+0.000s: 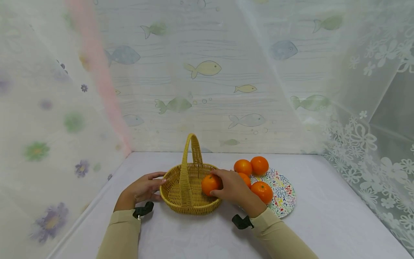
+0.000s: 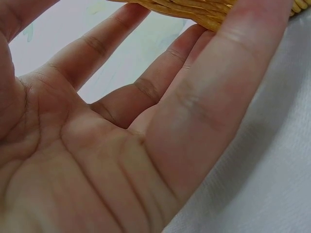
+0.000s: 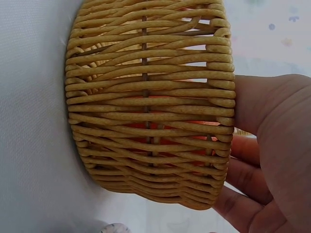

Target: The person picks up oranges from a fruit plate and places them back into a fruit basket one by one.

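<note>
A yellow wicker basket (image 1: 172, 204) with a tall arched handle stands on the white table. My left hand (image 1: 144, 189) holds its left side, the thumb at the rim and other fingers against the outer wall; the left wrist view shows fingers meeting the weave (image 2: 194, 10). Inside the basket, at its right end, my right hand (image 1: 233, 185) grips an orange (image 1: 210, 184) from above. In the right wrist view that hand (image 3: 277, 160) reaches over the rim, and orange colour shows through the woven wall (image 3: 150, 102).
To the right, a round plate (image 1: 284, 192) with a multicoloured pattern bears several oranges (image 1: 261, 192), partly hidden by my right hand. Two more oranges (image 1: 260, 165) sit at its far-left edge. A fish-patterned curtain (image 1: 207, 108) hangs behind the table (image 1: 326, 216).
</note>
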A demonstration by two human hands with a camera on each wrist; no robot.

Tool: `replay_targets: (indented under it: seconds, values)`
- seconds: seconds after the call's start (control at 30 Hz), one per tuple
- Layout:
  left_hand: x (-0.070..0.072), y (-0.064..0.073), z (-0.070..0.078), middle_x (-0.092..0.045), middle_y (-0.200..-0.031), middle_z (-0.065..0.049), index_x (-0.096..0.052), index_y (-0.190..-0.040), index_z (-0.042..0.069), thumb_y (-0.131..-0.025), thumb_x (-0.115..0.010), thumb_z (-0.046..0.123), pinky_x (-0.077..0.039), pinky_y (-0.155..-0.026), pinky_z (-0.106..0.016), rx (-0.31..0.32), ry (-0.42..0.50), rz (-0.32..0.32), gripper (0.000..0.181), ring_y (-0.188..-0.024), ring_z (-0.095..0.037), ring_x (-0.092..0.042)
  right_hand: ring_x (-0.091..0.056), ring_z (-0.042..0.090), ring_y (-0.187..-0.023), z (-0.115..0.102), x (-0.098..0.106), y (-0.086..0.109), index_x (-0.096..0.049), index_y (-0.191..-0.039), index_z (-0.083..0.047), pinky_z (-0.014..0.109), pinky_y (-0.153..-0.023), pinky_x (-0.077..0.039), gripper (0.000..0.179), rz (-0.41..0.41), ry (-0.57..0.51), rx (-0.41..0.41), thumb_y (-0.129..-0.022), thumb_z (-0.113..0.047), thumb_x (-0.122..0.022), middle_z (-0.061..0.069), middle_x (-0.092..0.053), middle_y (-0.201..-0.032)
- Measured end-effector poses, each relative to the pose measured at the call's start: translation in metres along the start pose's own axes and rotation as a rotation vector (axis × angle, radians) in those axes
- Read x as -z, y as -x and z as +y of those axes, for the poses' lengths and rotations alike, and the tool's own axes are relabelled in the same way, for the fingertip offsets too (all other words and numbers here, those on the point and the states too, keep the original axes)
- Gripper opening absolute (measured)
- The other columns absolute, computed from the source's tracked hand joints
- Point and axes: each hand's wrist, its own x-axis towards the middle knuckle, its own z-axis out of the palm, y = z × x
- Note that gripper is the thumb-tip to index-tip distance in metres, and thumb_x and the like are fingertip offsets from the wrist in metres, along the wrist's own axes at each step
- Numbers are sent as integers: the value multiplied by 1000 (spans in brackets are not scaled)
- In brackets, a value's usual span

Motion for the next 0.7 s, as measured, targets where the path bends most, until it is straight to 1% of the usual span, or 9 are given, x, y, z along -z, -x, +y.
replay_targets:
  seconds: [0.2,0.3,0.47,0.53,0.7]
  values:
    - [2,-1,-1,-65,-136,-5,-41,-157,10,-100,-70,28,-61,-88,-54,6,13,-5,66,-114,-23,-68,-63,24,-126,0,0,0,-62,-142,-17,45,-109,-50,65,0,-3,-5,-85,-36,-86,-1,-67,-138]
    - [2,-1,-2,-65,-136,-5,-41,-157,11,-100,-70,28,-61,-88,-55,4,16,-12,65,-115,-23,-68,-62,22,-127,1,2,0,-63,-140,-16,44,-109,-50,62,6,-31,1,-85,-33,-86,-1,-67,-137]
    - [3,-2,-3,-64,-138,-6,-41,-157,10,-100,-70,28,-60,-89,-55,4,17,-9,66,-116,-23,-67,-63,18,-124,2,5,-1,-63,-138,-14,40,-107,-52,59,10,-78,-5,-86,-28,-85,-2,-68,-135]
    - [3,-2,-3,-64,-138,-6,-41,-156,10,-100,-70,28,-60,-89,-55,4,17,-11,66,-117,-23,-67,-64,17,-123,4,7,-1,-63,-139,-14,40,-107,-53,59,11,-79,-12,-86,-28,-85,-2,-68,-135]
    - [6,-3,-3,-62,-140,-5,-41,-157,11,-102,-68,28,-60,-89,-54,10,13,-20,64,-117,-23,-67,-62,23,-129,6,12,-2,-62,-139,-10,44,-110,-51,59,31,-110,-23,-87,-27,-85,2,-67,-137]
